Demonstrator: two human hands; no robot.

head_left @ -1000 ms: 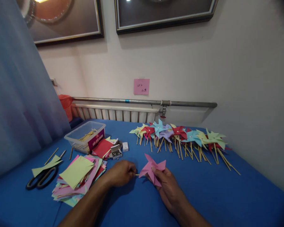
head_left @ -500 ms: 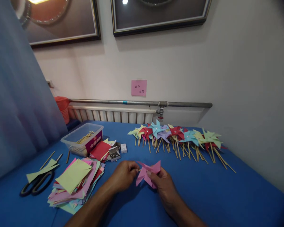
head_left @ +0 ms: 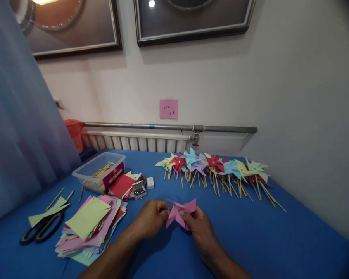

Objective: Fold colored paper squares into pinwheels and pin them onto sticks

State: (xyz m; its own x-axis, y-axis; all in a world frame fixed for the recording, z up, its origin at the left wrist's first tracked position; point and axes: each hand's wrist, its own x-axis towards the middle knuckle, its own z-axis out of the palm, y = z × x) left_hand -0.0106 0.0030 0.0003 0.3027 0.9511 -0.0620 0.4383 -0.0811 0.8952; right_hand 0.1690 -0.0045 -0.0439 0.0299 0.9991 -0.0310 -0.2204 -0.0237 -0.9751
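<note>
A pink paper pinwheel [head_left: 180,212] is held just above the blue table [head_left: 279,240], near its front middle. My right hand [head_left: 199,228] grips the pinwheel from below and from the right. My left hand [head_left: 150,217] is closed at the pinwheel's left edge, its fingertips touching the paper. What the left fingers pinch is hidden here. Behind the hands, a row of finished pinwheels on wooden sticks [head_left: 218,170] lies across the table's far side.
A stack of coloured paper squares [head_left: 88,224] lies left of my hands, black scissors [head_left: 40,231] beyond it. A clear plastic tub of sticks [head_left: 100,170], red paper [head_left: 121,185] and a small open box of pins [head_left: 139,190] sit behind. A radiator and wall bound the far edge.
My left hand has closed in on the pinwheel from the left, and the short stick end seen between the hands a second ago no longer shows. Both hands sit slightly lower.
</note>
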